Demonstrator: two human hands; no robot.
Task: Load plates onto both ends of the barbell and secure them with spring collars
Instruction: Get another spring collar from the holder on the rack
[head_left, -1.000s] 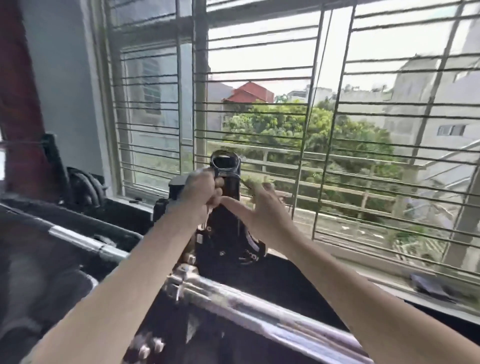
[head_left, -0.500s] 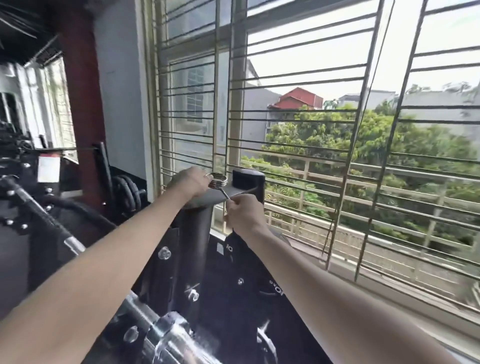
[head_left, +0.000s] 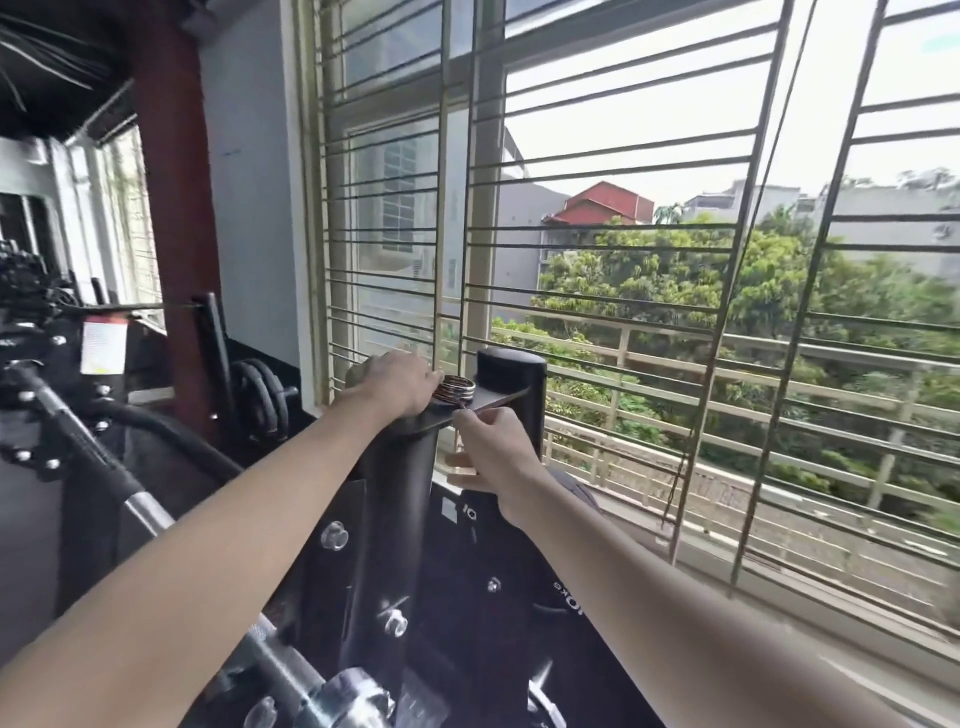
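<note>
Steel coils of a spring collar sit on a flat dark plate that bridges the tops of two black rack posts, just at 12 o'clock from centre frame. The left hand lies over the nearer post's top with its fingertips touching the collar's coils from 9 o'clock; whether those fingers actually clasp the coils cannot be told. The right hand comes in from 5 o'clock of the collar and pinches one of its thin wire handles between thumb and forefinger, the other fingers loosely curled below.

The nearer black post drops toward 6 o'clock, studded with bolts; the second post stands capped at 2 o'clock of the collar. The chromed barbell shows at 6 o'clock of the frame, with a black weight plate marked in white lettering beside it. At 9 o'clock more plates hang on a peg beside a red pillar. A barred window fills the 1-to-3 o'clock side, showing trees and rooftops.
</note>
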